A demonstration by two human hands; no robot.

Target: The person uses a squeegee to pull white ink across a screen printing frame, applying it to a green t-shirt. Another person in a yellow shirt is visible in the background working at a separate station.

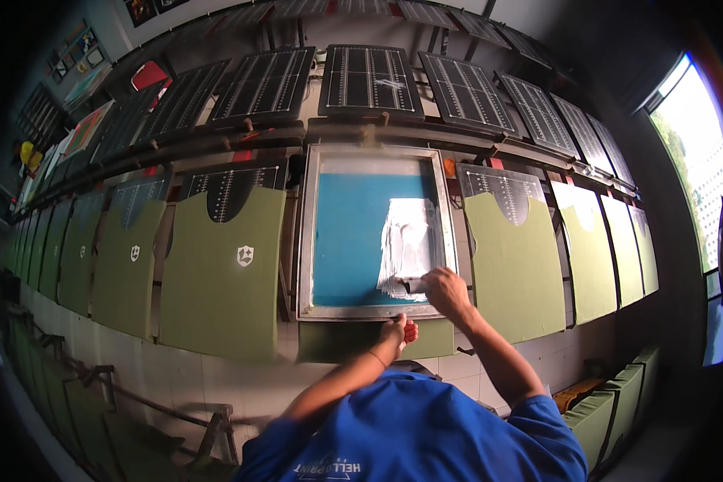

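A silk-screen frame [304, 241] with a blue mesh [345, 233] lies over a green shirt [353, 341] on a printing board in front of me. White ink [410, 241] is spread thick over the right part of the mesh. My right hand [448, 292] is closed round a squeegee [415, 286], whose blade rests in the ink near the frame's lower right. My left hand [397, 334] is at the frame's near edge, thumb against the rim and fingers curled; part of its grip is hidden.
Green shirts [221, 273] lie on boards to the left, some with a small white emblem, and more shirts [516, 265] lie to the right. Behind a rail stands a row of black boards [369, 80] with white markings. A bright window [691, 153] is at the right.
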